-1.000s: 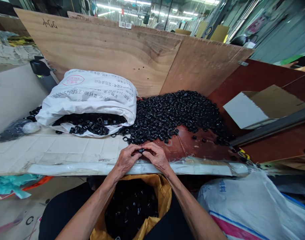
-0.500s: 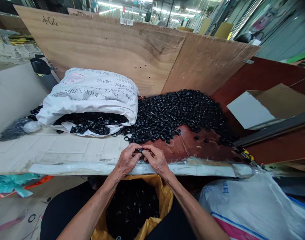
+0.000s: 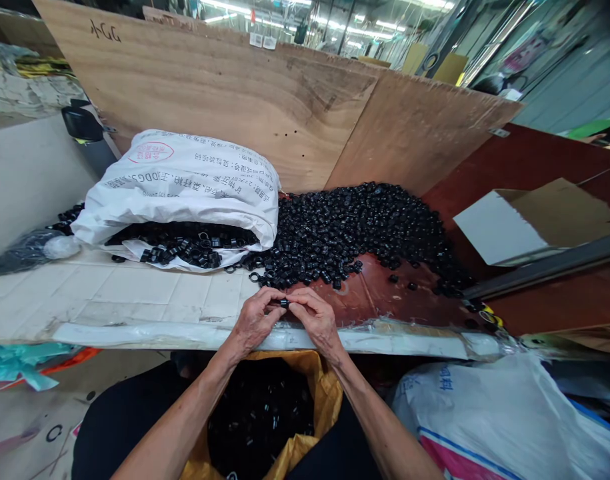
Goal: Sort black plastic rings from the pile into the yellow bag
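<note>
Between the fingertips of both hands is a small black ring-like part (image 3: pixel 284 303), pinched above the table's front edge. My left hand (image 3: pixel 256 319) closes on it from the left with thumb and fingers. From the right, my right hand (image 3: pixel 315 319) grips the same part. Just beyond my fingers lies a large heap of small black ring-like parts (image 3: pixel 365 220). A white woven sack (image 3: pixel 195 180) rests on its side left of the heap, more black parts spilling from its mouth. Below my wrists, a yellow sack (image 3: pixel 329 393) stands open, holding many black parts.
Plywood boards (image 3: pixel 225 87) wall off the back of the table. An open cardboard box (image 3: pixel 505 227) sits at the right behind a grey metal bar (image 3: pixel 549 267). A clear plastic bag (image 3: pixel 25 251) lies at the left. A white sack (image 3: pixel 465 407) stands below at the right.
My fingers have shifted slightly around the small black part, and more of it shows between them. The whole view has tilted a little; the heap and sacks look unchanged.
</note>
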The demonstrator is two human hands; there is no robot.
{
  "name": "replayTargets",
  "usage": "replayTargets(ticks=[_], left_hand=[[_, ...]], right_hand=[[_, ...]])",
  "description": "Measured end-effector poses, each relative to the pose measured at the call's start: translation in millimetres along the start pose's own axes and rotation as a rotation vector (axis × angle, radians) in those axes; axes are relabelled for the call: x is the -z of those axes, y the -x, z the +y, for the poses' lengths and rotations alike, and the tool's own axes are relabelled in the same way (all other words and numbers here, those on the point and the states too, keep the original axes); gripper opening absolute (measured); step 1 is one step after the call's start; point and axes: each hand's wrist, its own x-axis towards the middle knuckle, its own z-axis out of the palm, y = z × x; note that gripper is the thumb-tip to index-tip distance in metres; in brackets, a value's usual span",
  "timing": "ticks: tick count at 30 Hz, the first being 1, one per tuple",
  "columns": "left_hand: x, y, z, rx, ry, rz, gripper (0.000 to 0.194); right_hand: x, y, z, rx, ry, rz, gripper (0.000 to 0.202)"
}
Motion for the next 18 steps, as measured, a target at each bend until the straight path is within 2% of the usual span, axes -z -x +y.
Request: replayTargets(ticks=[3,7,12,15,18], left_hand=[[0.0,-0.2,0.1,-0.001,-0.015,-0.013,0.022],[0.0,-0.7,1.0,0.002,-0.016,-0.020,0.022],[-0.3,-1.3,3.8,-0.016,-0.027,-0.034,0.022],[-0.2,-1.0,5.5,-0.019,-0.032,-0.056,0.022],[0.0,-0.2,5.0,-0.005,-0.012,-0.023,0.023]], right_hand=[[-1.4,1.3,2.7,-0.080,-0.050,0.015,0.010],[-5.5,4.4,9.3,-0.211,-0.145,0.052,0.025],[-10.2,5.0,9.8,-0.181,0.049,0.102,0.029],[-10.4,5.0,4.7,-0.168,0.143,0.073,0.029],[-8.9,6.2,0.0,-0.154,0.149,0.016,0.032]])
